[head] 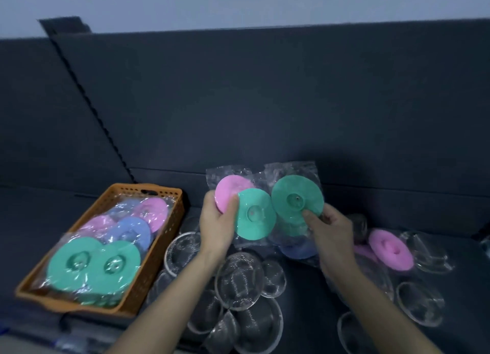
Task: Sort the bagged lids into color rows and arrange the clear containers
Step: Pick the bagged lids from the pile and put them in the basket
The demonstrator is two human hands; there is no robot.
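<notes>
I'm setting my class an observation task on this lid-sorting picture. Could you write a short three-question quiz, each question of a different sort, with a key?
1. True or false: the orange perforated plastic basket holds bagged round lids in green, blue and pink.
2. Which lid colours show in the clear plastic bag gripped by the left hand? A) pink and green B) blue and pink C) green only
3. What colour is the upper round lid in the second clear plastic bag, pinched by the fingers of the right hand?
Key: 1 true; 2 A; 3 green.
</notes>
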